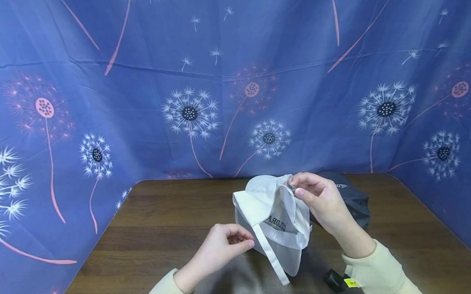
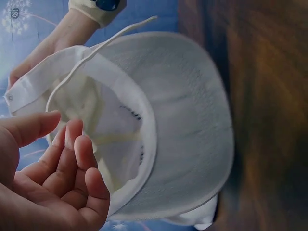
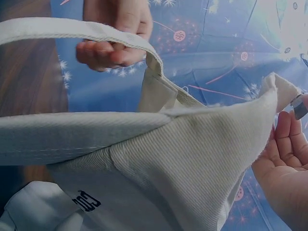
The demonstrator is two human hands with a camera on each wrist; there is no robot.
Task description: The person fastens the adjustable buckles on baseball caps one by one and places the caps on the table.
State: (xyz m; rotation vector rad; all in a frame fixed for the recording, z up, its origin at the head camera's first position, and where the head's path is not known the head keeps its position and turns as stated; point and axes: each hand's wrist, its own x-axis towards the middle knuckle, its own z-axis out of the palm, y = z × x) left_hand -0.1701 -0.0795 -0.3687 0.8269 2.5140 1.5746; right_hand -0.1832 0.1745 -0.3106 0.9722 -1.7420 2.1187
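A white baseball cap is tipped so that its inside and the grey underside of its brim face me. My right hand pinches the back edge of the cap by a small metal buckle. From the opposite back edge a loose white strap hangs down across the opening. My left hand is beside the strap, thumb and fingers bent loosely with nothing between them. In the right wrist view the strap passes in front of the left fingers. Dark lettering shows on the cap's front.
A dark cap with light lettering lies behind my right hand on the brown wooden table. Another white cloth item lies below the held cap. Blue dandelion-print cloth hangs behind and at both sides.
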